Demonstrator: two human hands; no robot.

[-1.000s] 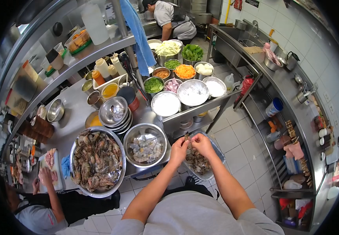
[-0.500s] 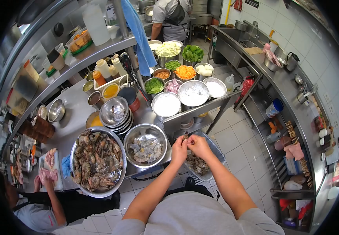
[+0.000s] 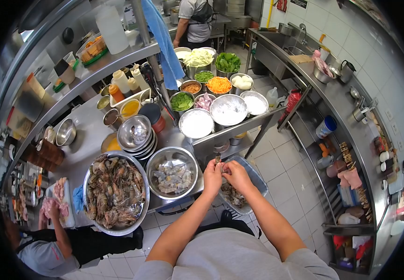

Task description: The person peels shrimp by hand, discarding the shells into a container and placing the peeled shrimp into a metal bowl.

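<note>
My left hand (image 3: 212, 174) is closed on a small dark shrimp (image 3: 218, 157), whose end pokes out above the fingers. Touching the same shrimp from the right, my right hand (image 3: 235, 174) is pinched close beside the left one. Both are over a grey tub (image 3: 259, 183) holding shrimp heads and shells. To the left, a steel bowl (image 3: 194, 161) contains peeled greyish shrimp (image 3: 172, 178). Farther left, whole unpeeled shrimp (image 3: 114, 191) fill a large steel basin (image 3: 147, 205) at the counter's edge.
Stacked steel bowls (image 3: 134, 132) stand behind the shrimp bowls. Containers of cabbage (image 3: 198, 58), carrot (image 3: 219, 85) and white powder (image 3: 196, 123) line the counter ahead. A co-worker (image 3: 48, 252) handles meat at lower left; another person (image 3: 196, 21) stands at the back.
The person at the back has risen from bending and moved left. My hands have shifted slightly left, with fingers repositioned around the shrimp. The left co-worker's hands have moved over the meat.
</note>
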